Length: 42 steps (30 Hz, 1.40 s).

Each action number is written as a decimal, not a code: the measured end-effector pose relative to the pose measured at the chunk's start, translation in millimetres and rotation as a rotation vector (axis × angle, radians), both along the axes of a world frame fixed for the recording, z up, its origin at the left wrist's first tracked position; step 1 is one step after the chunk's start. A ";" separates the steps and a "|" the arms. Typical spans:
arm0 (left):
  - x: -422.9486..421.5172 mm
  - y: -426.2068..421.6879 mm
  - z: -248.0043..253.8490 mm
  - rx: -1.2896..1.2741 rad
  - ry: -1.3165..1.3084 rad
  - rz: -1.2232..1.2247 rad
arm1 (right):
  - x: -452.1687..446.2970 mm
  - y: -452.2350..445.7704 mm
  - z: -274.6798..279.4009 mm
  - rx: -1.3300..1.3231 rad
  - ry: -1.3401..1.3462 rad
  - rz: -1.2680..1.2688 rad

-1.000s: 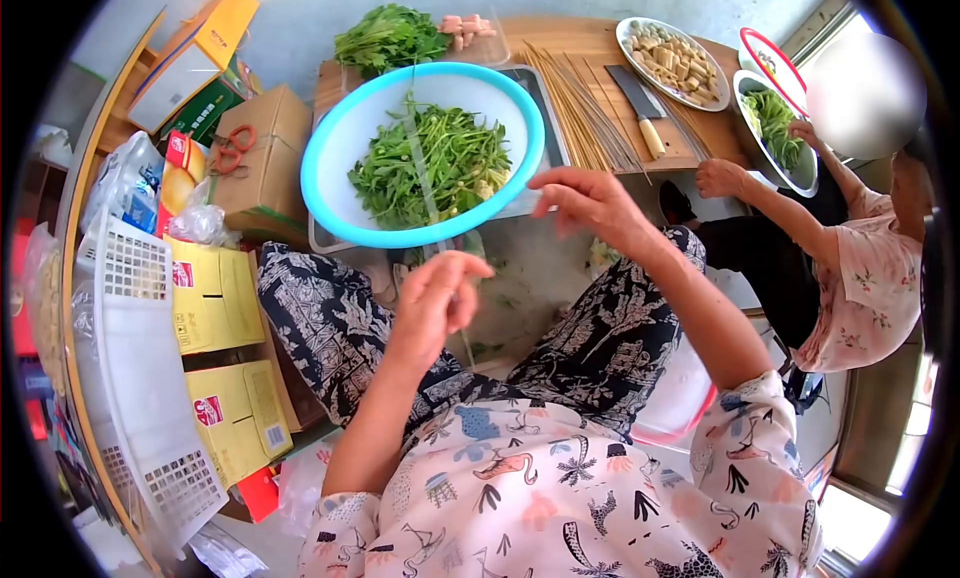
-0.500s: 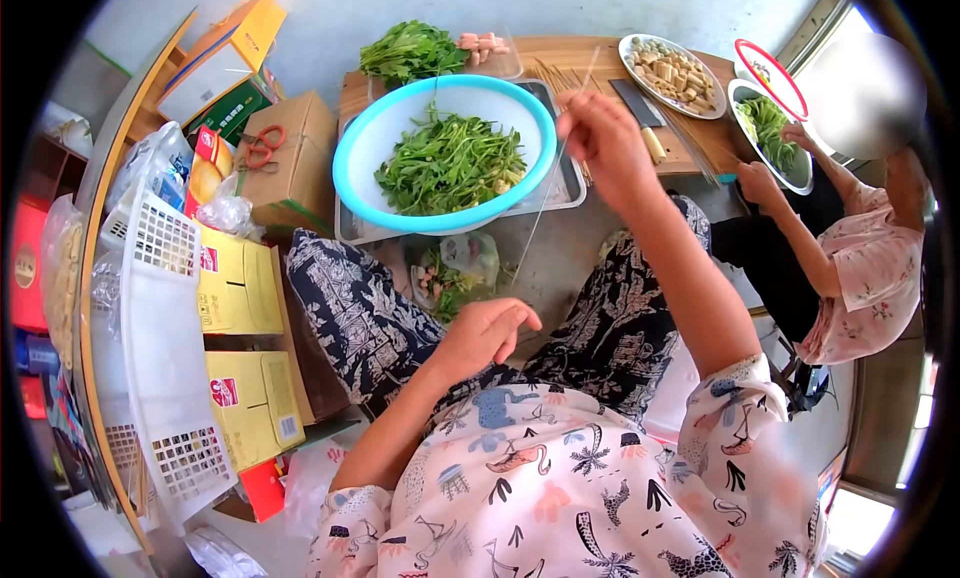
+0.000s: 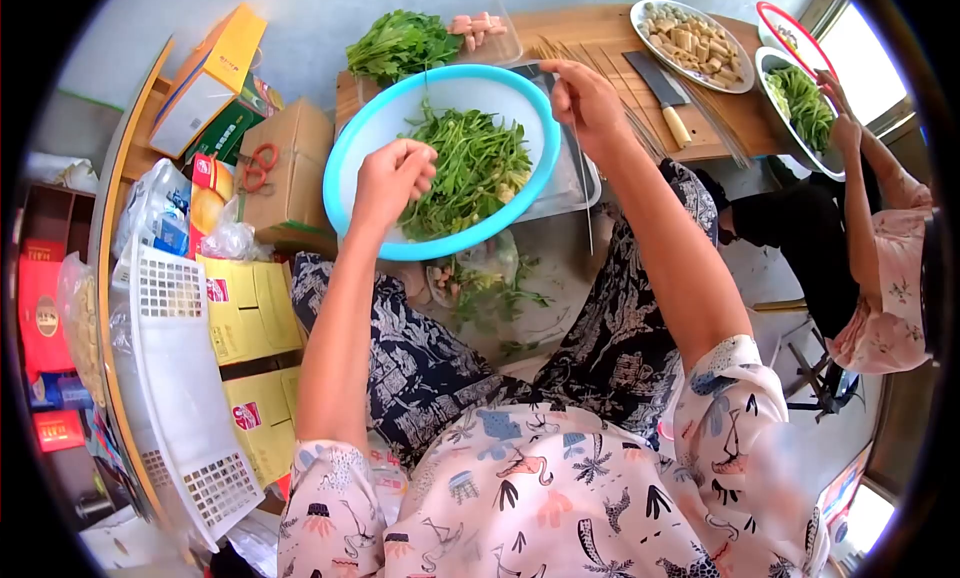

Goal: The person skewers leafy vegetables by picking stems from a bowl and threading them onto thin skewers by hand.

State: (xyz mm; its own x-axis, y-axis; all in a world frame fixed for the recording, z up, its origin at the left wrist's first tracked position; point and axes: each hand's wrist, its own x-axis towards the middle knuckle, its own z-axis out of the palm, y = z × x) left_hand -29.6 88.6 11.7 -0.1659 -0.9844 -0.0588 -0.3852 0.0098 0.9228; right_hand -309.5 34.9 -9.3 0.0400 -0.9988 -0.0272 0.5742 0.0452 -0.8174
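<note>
A turquoise-rimmed bowl (image 3: 342, 183) holds a heap of leafy green herbs (image 3: 465, 158). Over its left side hovers my left hand (image 3: 393, 185), fingers curled in; whatever they may hold is hidden. At the bowl's right edge my right hand (image 3: 592, 106) pinches a thin bamboo skewer (image 3: 587, 193), which points down past the rim toward the floor.
On the wooden table are more greens (image 3: 402, 46), pink meat pieces (image 3: 478, 28), loose skewers (image 3: 625, 93), a cleaver (image 3: 657, 86) and a plate of cut food (image 3: 697, 53). Another person (image 3: 885, 268) sits right beside a bowl of greens (image 3: 800, 108). Boxes (image 3: 290, 163) stand left.
My left hand has risen from my lap to over the bowl. My right hand has moved slightly left, and the skewer now hangs more upright. The other person's hands have moved up.
</note>
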 end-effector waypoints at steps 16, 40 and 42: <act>-14.9 -95.7 -54.3 -0.004 -0.842 -0.180 | -3.0 -0.6 23.1 -0.082 0.142 0.032; -67.9 -87.2 -69.5 -0.446 -0.868 -0.374 | 3.4 -0.1 19.1 -0.113 0.256 0.066; -64.4 -86.9 -69.8 -0.453 -0.836 -0.330 | 2.8 2.3 18.2 -0.112 0.258 0.072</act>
State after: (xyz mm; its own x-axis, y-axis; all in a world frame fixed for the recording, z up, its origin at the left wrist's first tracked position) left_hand -94.0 1.7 -58.1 -0.5108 -0.8553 0.0871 -0.8224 0.5157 0.2404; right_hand -306.7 37.2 8.9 0.1170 -0.9910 0.0649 0.3453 -0.0207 -0.9383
